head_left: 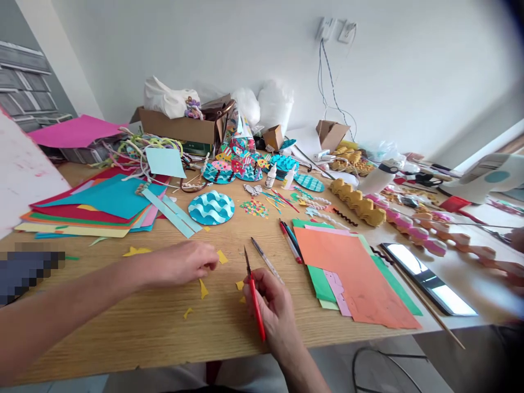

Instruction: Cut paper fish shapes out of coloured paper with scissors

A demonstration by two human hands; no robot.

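Observation:
My right hand (272, 303) is closed around red-handled scissors (256, 305), whose dark blades point away from me and look closed. My left hand (194, 262) rests low over the wooden table with its fingers curled; whatever it may hold is too small to make out. Small yellow paper scraps (203, 290) lie near both hands, and a larger yellow piece (137, 251) is beyond my left forearm. Just past the scissors' tips lies a pen (264, 256). A blue wavy-patterned disc (211, 207) sits farther back.
Stacked coloured paper (102, 199) lies at the left. Orange and green sheets (352, 267), a phone (428, 278) and a thin stick (434, 311) are at the right. Glue bottles (271, 176) stand behind. Part of another person's hand (516, 240) shows at the right edge.

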